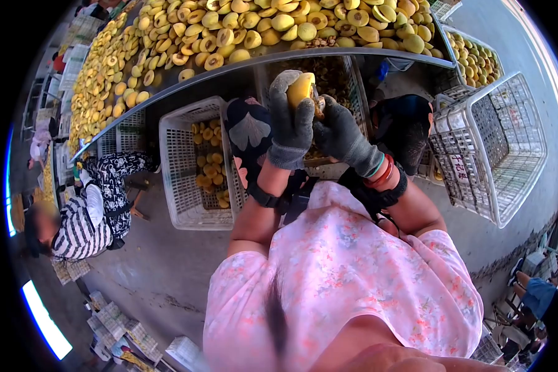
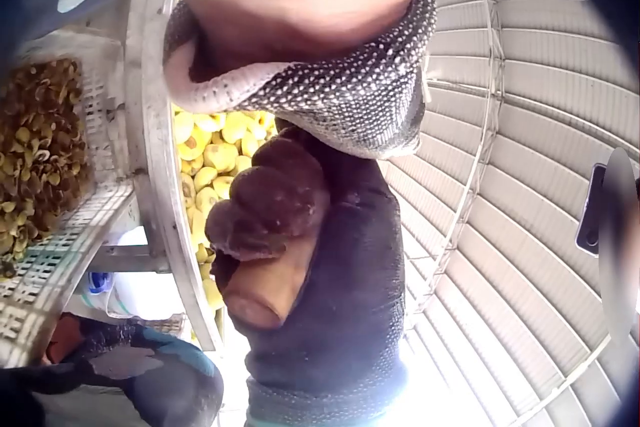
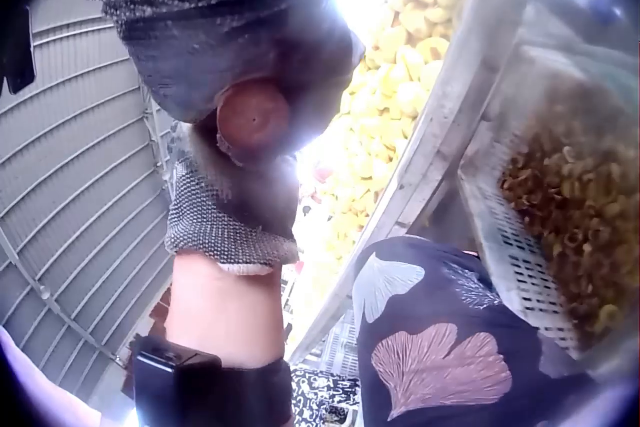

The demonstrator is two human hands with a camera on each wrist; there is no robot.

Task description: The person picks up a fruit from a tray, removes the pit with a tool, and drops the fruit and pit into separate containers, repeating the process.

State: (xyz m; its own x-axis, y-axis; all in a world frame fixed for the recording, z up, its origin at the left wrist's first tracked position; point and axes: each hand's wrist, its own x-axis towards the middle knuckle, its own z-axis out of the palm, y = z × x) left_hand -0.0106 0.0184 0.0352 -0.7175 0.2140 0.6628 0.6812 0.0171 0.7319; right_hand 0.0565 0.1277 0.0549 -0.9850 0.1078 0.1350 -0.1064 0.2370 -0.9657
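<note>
In the head view my gloved left hand (image 1: 289, 127) grips a yellow peach (image 1: 300, 90), with fingers on one side and thumb on the other. My gloved right hand (image 1: 346, 133) meets it at the fruit's right side. That fist is curled round a tool with a wooden handle (image 2: 265, 292); the handle's round end (image 3: 254, 117) shows in the right wrist view. Hands hide the tool's working end. Both hands are above a crate (image 1: 356, 80) of brown peach scraps, just before the table edge.
A metal-edged table (image 1: 254, 60) heaped with halved peaches (image 1: 214, 61) spans the front. To the left stands a white crate (image 1: 169, 167) with peach halves inside. On the right a tilted white crate (image 1: 477, 155) stands near a crate of peaches (image 1: 474, 59). Another person (image 1: 84, 226) sits at left.
</note>
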